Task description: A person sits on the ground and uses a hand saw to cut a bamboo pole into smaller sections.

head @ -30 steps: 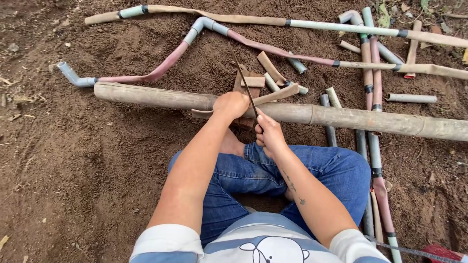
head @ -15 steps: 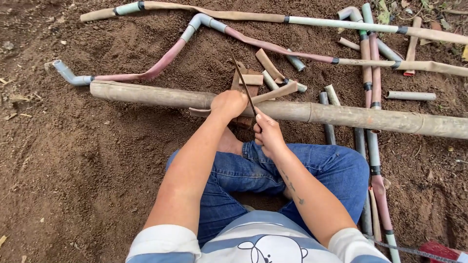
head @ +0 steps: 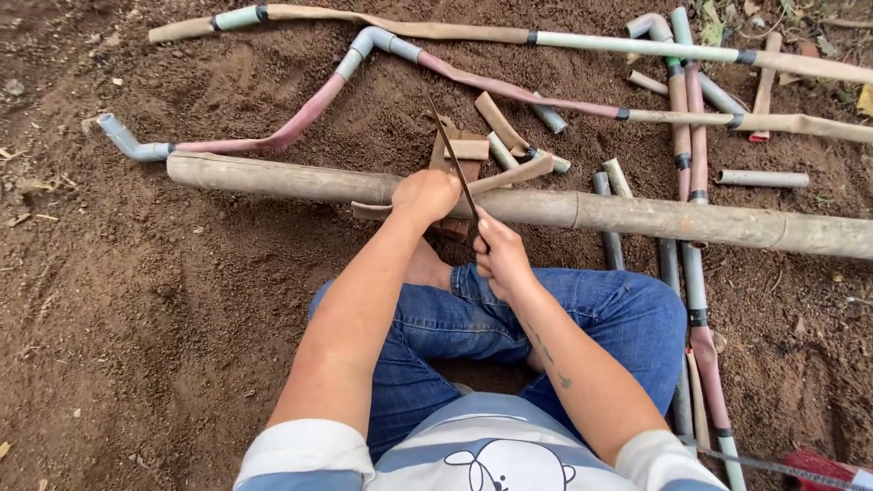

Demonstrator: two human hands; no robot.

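I sat cross-legged on the soil with the pole (head: 637, 216) lying across in front of my knees, and my left hand (head: 426, 195) was closed over its top, pinning it down. My right hand (head: 498, 255) was shut around the lower end of the blade (head: 452, 155), a thin dark strip that ran up and away from me across the pole, just beside my left knuckles. That closeness was the main risk, as I judged it: if the blade had jumped out of its groove on a push, it would have met my left fingers first. The pole was round and only held by one hand, so it could have rolled under a hard stroke and pinched or bent the thin blade. My bare foot (head: 427, 268) sat right under the cut, where a slip downward would have landed. The loose offcuts (head: 468, 150) behind the pole might have snagged the far tip. Compared with a second earlier, my hands and the blade held much the same place on the pole, with the blade's slant nearly unchanged; the pipes (head: 273, 141) around me had not shifted, and only my view had drifted slightly.
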